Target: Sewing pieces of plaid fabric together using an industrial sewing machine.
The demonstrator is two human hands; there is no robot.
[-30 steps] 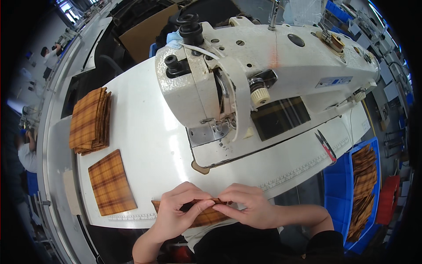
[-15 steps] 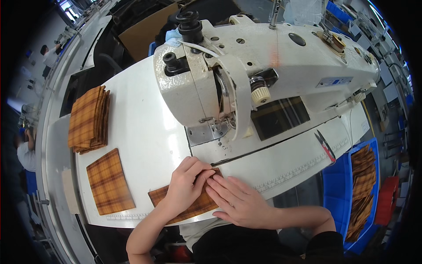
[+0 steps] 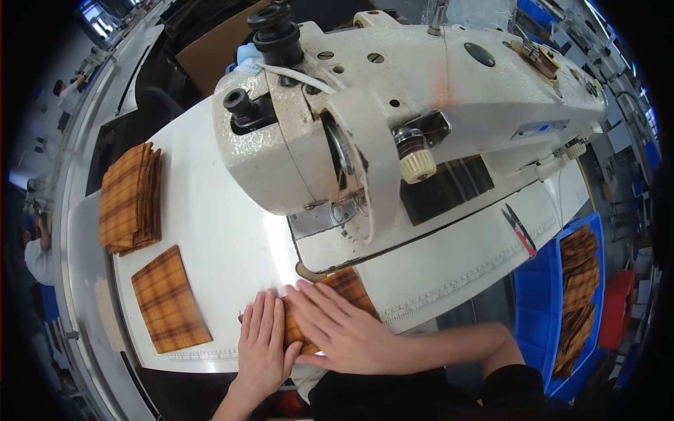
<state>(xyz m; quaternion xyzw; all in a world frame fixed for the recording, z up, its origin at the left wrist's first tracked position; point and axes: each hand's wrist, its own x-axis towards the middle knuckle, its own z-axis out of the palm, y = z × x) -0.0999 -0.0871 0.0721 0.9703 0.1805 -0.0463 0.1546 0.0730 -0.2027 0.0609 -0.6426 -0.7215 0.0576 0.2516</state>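
An orange plaid fabric piece [image 3: 348, 285] lies along the front of the white table [image 3: 225, 175], just below the sewing machine's bed and partly hidden by my hands. My left hand [image 3: 264, 344] lies flat over its left part, fingers stretched out side by side. My right hand [image 3: 342, 335] rests on the same piece, open, with long fingers slanting up and left toward my left hand. A single plaid piece [image 3: 168, 300] lies to the left, below a stack of similar pieces [image 3: 128, 196]. The machine's needle and presser-foot area [image 3: 344, 209] sits above my hands.
The white sewing machine [image 3: 442, 84] fills the upper middle. Red-handled thread snips [image 3: 521, 235] lie on the right near a printed ruler. A blue bin [image 3: 533, 302] of plaid pieces and a red container [image 3: 618, 309] stand at the right. Co-workers [image 3: 38, 259] are at the far left.
My pinched fingers have released the fabric's edge and spread flat on it. My left hand moved up, then down and left; my right hand's fingers now reach further left across the piece.
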